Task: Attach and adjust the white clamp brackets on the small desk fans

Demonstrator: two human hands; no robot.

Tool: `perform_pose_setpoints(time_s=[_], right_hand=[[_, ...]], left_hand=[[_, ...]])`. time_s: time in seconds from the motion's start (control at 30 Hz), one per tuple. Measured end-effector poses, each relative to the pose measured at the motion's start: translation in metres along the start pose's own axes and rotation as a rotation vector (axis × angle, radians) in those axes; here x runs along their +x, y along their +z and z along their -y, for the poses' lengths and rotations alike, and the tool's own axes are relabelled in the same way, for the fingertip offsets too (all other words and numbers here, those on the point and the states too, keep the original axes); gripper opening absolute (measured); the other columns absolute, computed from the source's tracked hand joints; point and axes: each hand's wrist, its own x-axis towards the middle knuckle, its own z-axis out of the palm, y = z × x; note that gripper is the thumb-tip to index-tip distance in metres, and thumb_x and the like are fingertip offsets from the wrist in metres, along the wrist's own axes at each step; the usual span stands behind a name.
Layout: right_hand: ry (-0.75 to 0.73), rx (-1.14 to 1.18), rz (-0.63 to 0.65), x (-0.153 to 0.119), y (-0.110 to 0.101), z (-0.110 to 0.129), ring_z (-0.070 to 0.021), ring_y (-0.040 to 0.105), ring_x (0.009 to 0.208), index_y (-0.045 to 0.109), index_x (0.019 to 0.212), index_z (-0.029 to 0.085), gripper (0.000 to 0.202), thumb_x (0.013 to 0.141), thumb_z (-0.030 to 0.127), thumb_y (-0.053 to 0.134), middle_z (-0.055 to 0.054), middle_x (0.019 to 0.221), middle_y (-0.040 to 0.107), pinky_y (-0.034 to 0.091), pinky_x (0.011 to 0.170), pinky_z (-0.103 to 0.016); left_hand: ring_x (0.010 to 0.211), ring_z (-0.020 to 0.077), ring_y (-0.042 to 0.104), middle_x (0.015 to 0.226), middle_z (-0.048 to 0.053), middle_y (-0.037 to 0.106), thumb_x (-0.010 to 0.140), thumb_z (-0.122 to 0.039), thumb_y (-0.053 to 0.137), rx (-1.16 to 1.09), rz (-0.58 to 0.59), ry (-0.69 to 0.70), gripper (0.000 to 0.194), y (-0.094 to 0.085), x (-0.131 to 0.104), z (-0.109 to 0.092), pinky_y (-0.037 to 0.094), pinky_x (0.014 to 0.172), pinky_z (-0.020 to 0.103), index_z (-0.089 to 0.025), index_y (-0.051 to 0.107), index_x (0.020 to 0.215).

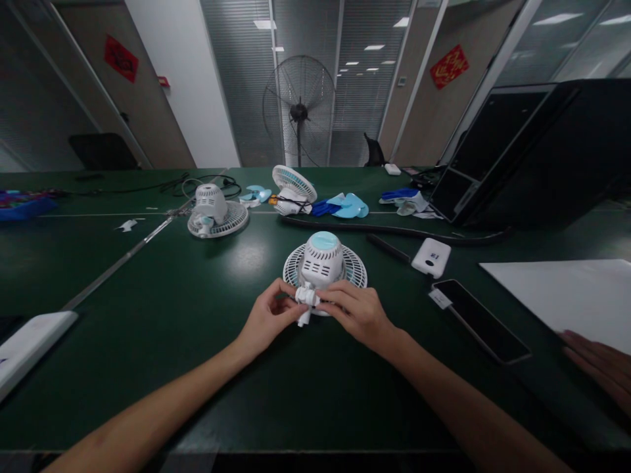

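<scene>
A small white fan head [323, 259] lies grille-down on the green table, its motor housing with a pale blue cap pointing up. At its near side sticks out a white plastic joint piece [306, 297], a short stub pointing toward me. My left hand [269, 312] pinches this piece from the left, fingers curled. From the right, my right hand [357, 307] closes thumb and fingers on the same piece. Whether the piece is fastened to the housing cannot be made out.
Farther back lie another fan head [211, 207], a tilted fan [294, 190] and blue fan blades [349, 205]. On the right are a white power bank [431, 257], a phone [480, 320], a white board [572, 289] with another person's hand [601, 364], and a black case [532, 151].
</scene>
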Motion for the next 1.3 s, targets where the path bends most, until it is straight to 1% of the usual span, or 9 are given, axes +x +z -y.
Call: perform_pose_setpoints(time_s=[0.43, 0.57, 0.63, 0.73, 0.8, 0.97, 1.07, 1.2, 1.3], right_hand=[[0.214, 0.108, -0.051, 0.006, 0.013, 0.011, -0.0136, 0.061, 0.070, 0.068, 0.089, 0.018, 0.021, 0.102, 0.032, 0.062, -0.001, 0.083, 0.067, 0.047, 0.062, -0.027], [0.192, 0.114, -0.039, 0.004, 0.009, 0.009, -0.0122, 0.063, 0.068, 0.068, 0.106, 0.019, 0.013, 0.100, 0.030, 0.065, -0.003, 0.093, 0.070, 0.049, 0.059, -0.025], [0.125, 0.122, -0.012, 0.002, 0.007, 0.007, -0.0128, 0.068, 0.074, 0.066, 0.119, 0.020, 0.019, 0.100, 0.026, 0.064, -0.005, 0.104, 0.072, 0.053, 0.061, -0.025], [0.017, 0.106, -0.005, 0.002, 0.005, 0.003, -0.0171, 0.072, 0.095, 0.064, 0.125, 0.023, 0.023, 0.102, 0.020, 0.059, -0.006, 0.113, 0.074, 0.059, 0.076, -0.029], [-0.004, 0.096, -0.035, 0.003, 0.006, 0.001, -0.0184, 0.072, 0.100, 0.065, 0.125, 0.023, 0.023, 0.103, 0.020, 0.059, -0.006, 0.112, 0.075, 0.060, 0.082, -0.032], [0.083, 0.132, -0.058, 0.006, 0.013, 0.004, -0.0157, 0.070, 0.079, 0.070, 0.102, 0.019, 0.009, 0.101, 0.026, 0.064, -0.003, 0.091, 0.074, 0.055, 0.070, -0.029], [0.177, 0.143, -0.031, 0.007, 0.015, 0.009, -0.0130, 0.062, 0.067, 0.069, 0.093, 0.018, 0.015, 0.102, 0.028, 0.063, -0.001, 0.081, 0.069, 0.048, 0.060, -0.026], [0.178, 0.096, 0.008, 0.005, 0.010, 0.011, -0.0115, 0.061, 0.065, 0.068, 0.104, 0.018, 0.011, 0.101, 0.028, 0.063, -0.001, 0.087, 0.069, 0.047, 0.057, -0.026], [0.106, 0.049, 0.019, 0.003, 0.005, 0.007, -0.0116, 0.065, 0.068, 0.064, 0.121, 0.020, 0.023, 0.099, 0.027, 0.066, -0.003, 0.100, 0.072, 0.050, 0.059, -0.026]], left_hand=[[0.085, 0.0177, 0.068, 0.110, 0.007, 0.069, 0.090, -0.029, 0.074, 0.389, -0.105, 0.176, 0.019, 0.010, -0.007, -0.005, 0.059, 0.076, 0.031, -0.018, 0.063, 0.100], [0.082, 0.0168, 0.069, 0.105, 0.006, 0.069, 0.091, -0.029, 0.073, 0.416, -0.111, 0.207, 0.019, 0.008, -0.006, -0.004, 0.061, 0.074, 0.030, -0.018, 0.063, 0.102], [0.082, 0.0167, 0.069, 0.106, 0.006, 0.070, 0.091, -0.029, 0.073, 0.422, -0.115, 0.214, 0.019, 0.007, -0.006, -0.003, 0.061, 0.075, 0.030, -0.018, 0.063, 0.102], [0.084, 0.0170, 0.070, 0.108, 0.006, 0.071, 0.091, -0.029, 0.074, 0.429, -0.122, 0.223, 0.020, 0.006, -0.006, -0.002, 0.063, 0.075, 0.031, -0.018, 0.064, 0.104], [0.085, 0.0171, 0.071, 0.110, 0.006, 0.071, 0.091, -0.028, 0.074, 0.422, -0.127, 0.231, 0.020, 0.005, -0.007, -0.002, 0.063, 0.077, 0.031, -0.018, 0.064, 0.105], [0.086, 0.0174, 0.072, 0.107, 0.006, 0.072, 0.091, -0.027, 0.074, 0.431, -0.119, 0.242, 0.020, 0.005, -0.007, -0.004, 0.063, 0.080, 0.032, -0.017, 0.066, 0.107], [0.085, 0.0172, 0.072, 0.104, 0.005, 0.072, 0.091, -0.027, 0.074, 0.435, -0.121, 0.245, 0.019, 0.006, -0.007, -0.005, 0.063, 0.079, 0.032, -0.017, 0.066, 0.106], [0.085, 0.0172, 0.072, 0.103, 0.005, 0.072, 0.091, -0.027, 0.075, 0.427, -0.122, 0.242, 0.019, 0.006, -0.007, -0.006, 0.063, 0.077, 0.032, -0.017, 0.066, 0.106], [0.083, 0.0170, 0.072, 0.102, 0.005, 0.072, 0.091, -0.027, 0.075, 0.426, -0.120, 0.240, 0.019, 0.005, -0.007, -0.006, 0.063, 0.076, 0.032, -0.017, 0.066, 0.105]])
